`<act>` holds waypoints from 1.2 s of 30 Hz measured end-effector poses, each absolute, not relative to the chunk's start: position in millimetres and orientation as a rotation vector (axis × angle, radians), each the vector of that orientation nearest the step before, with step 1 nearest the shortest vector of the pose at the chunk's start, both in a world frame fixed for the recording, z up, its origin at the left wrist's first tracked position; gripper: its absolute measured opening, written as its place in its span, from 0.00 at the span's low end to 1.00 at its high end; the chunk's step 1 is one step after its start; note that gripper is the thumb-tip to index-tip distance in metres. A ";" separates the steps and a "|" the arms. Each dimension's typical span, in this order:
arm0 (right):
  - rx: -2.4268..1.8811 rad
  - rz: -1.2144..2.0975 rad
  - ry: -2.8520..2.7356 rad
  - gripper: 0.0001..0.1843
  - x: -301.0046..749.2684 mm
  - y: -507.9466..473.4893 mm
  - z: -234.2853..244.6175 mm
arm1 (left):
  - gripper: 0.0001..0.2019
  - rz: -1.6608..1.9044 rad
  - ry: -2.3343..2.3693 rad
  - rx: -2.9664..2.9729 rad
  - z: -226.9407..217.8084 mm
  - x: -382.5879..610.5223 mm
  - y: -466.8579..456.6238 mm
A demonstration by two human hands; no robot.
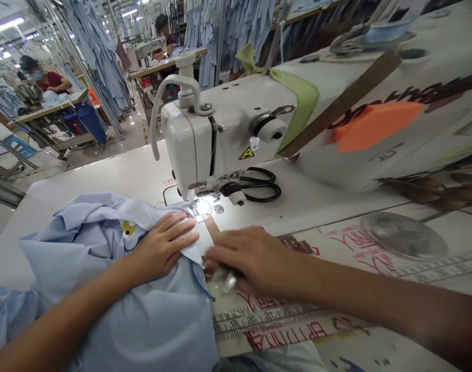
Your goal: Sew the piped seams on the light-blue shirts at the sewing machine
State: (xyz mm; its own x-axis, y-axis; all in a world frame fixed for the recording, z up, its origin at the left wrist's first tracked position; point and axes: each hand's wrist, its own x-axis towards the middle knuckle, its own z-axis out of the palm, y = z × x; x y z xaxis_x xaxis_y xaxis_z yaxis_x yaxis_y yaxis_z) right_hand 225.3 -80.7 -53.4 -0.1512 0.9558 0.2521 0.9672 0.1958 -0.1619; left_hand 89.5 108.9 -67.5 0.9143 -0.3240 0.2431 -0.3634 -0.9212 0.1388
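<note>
My left hand [162,248] lies flat on a light blue shirt [142,320], just in front of the presser foot [197,204] of a white industrial sewing machine [204,129]. A small yellow print [128,228] shows on the cloth beside that hand. My right hand [243,258] is blurred by motion, hovering at the cloth's edge. A small pale item [228,281] shows under its fingers, too blurred to name. Black-handled scissors [259,185] lie behind the needle area, beyond both hands.
The white machine table [104,175] has a printed ruler [259,323] along its front. To the right lie a grey metal disc [402,235], an orange sponge [375,124] and a brown strip [336,103]. Co-workers [45,77] sit at machines among hanging blue garments.
</note>
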 end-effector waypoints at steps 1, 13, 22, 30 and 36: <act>-1.894 -0.090 -2.147 0.16 232.7 -77.3 -53.4 | 0.19 0.322 -0.516 2.916 -67.6 89.2 108.4; -1.998 -0.232 -2.407 0.24 274.3 -61.4 -48.3 | 0.20 0.291 -0.391 3.039 -62.2 94.4 100.3; -2.207 -0.228 -2.222 0.16 290.8 -63.6 -60.6 | 0.19 0.415 -0.060 3.064 -74.2 107.9 84.8; -2.077 -0.229 -2.148 0.17 290.4 -66.5 -65.8 | 0.19 0.427 -0.016 3.097 -73.0 113.5 84.5; -2.132 -0.190 -2.159 0.17 289.7 -65.4 -67.1 | 0.18 0.456 0.002 3.097 -73.3 115.8 84.0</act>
State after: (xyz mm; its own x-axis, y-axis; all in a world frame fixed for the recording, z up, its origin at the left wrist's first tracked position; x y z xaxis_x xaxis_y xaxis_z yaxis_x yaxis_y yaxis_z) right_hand 289.7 -65.4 -67.1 -0.0137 0.9871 0.1594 0.9998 0.0110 0.0176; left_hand 115.8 84.0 -73.3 0.9576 0.0029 0.2882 -0.0002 -0.9999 0.0108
